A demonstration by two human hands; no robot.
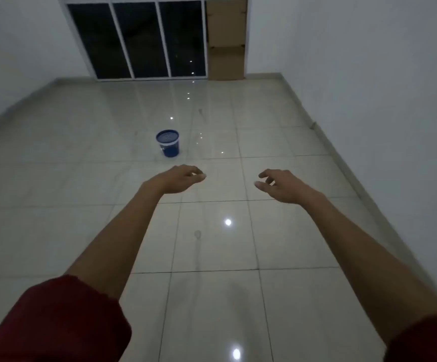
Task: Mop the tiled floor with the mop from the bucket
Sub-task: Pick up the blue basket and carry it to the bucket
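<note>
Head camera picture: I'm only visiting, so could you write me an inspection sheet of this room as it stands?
Surface: glossy tiled floor with reflected light spots and a faint smudge near the middle.
Job's things: blue bucket stands upright on the floor, ahead of the hands; no mop seen.
Clutter: nothing seen.
Hands: left hand and right hand are stretched forward, fingers loosely curled, holding nothing; red sleeves at the near edge.
Cables: nothing seen.
Surroundings: white walls; dark glass panels at the far end, with brown cardboard to their right.
</note>
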